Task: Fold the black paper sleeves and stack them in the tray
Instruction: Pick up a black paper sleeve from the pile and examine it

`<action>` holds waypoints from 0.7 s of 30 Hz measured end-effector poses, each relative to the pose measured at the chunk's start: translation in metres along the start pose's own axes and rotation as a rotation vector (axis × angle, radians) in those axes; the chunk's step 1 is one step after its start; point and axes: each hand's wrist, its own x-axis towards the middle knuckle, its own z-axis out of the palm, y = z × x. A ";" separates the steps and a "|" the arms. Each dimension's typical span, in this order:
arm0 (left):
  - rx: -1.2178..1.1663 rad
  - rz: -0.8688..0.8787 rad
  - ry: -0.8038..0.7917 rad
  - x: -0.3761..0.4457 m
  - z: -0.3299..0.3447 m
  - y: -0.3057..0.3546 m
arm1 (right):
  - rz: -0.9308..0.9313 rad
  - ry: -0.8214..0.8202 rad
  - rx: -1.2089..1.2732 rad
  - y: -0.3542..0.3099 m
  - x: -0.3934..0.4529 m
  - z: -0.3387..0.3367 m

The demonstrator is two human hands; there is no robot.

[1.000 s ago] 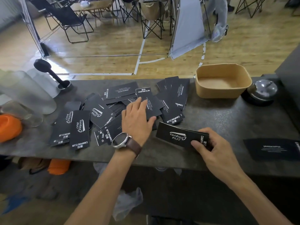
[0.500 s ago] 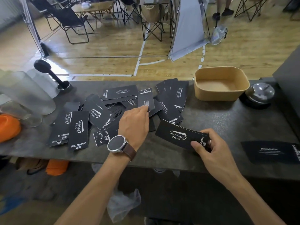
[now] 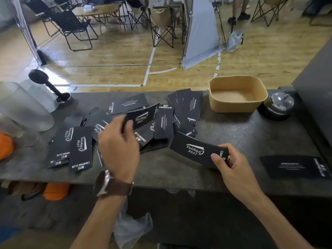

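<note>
Several black paper sleeves (image 3: 186,112) with white print lie scattered over the dark counter (image 3: 233,133). My left hand (image 3: 119,146) pinches one black sleeve (image 3: 142,116) and holds it lifted above the pile. My right hand (image 3: 231,164) grips the right end of a flat stack of sleeves (image 3: 195,151) whose left end rests near the counter. The tan tray (image 3: 237,105) stands at the back right, with nothing in it. One more sleeve (image 3: 292,167) lies alone at the far right.
A silver call bell (image 3: 278,105) sits right of the tray, beside a dark block (image 3: 314,97). Frosted plastic cups (image 3: 25,106), an orange thing (image 3: 5,146) and a black tamper-like tool (image 3: 48,85) stand at the left. Folding chairs and a person's legs are beyond the counter.
My left hand went from lying on the pile to pinching one sleeve and lifting it off. My right hand has kept its hold on the stack in about the same place.
</note>
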 end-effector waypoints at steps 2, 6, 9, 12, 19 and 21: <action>-0.265 -0.170 -0.047 0.002 -0.016 -0.005 | 0.017 -0.007 0.036 -0.001 0.001 -0.001; -0.576 -0.341 -0.368 -0.012 -0.022 -0.003 | 0.035 -0.034 0.159 -0.009 0.002 0.001; -0.499 -0.270 -0.410 -0.028 -0.012 0.001 | 0.008 -0.101 0.195 -0.014 -0.002 0.003; -0.418 -0.218 -0.418 -0.044 0.000 0.011 | 0.000 -0.174 0.293 -0.019 -0.007 0.006; -0.490 -0.256 -0.360 -0.062 0.013 0.030 | 0.041 -0.248 0.197 -0.027 -0.017 0.007; -0.578 -0.240 -0.385 -0.062 0.013 0.036 | 0.085 -0.331 0.101 -0.026 -0.017 0.005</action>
